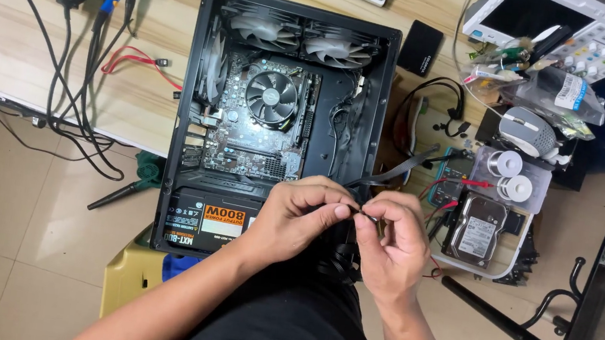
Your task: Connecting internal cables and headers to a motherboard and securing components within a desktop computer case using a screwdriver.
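Both hands, left hand (297,212) and right hand (390,238), pinched a thin black cable end (364,216) together over the open black computer case (188,102); next called for steady fingertip alignment.

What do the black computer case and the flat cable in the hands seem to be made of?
The computer case looks like painted sheet metal: thin straight walls, matte black finish. The flat cable looks like soft plastic: a dark grey band that bends, pinched between the left hand and right hand. Neither is certain.

Left hand (295,215), right hand (392,239) pinch black cable (386,176) — above open PC case (385,88).
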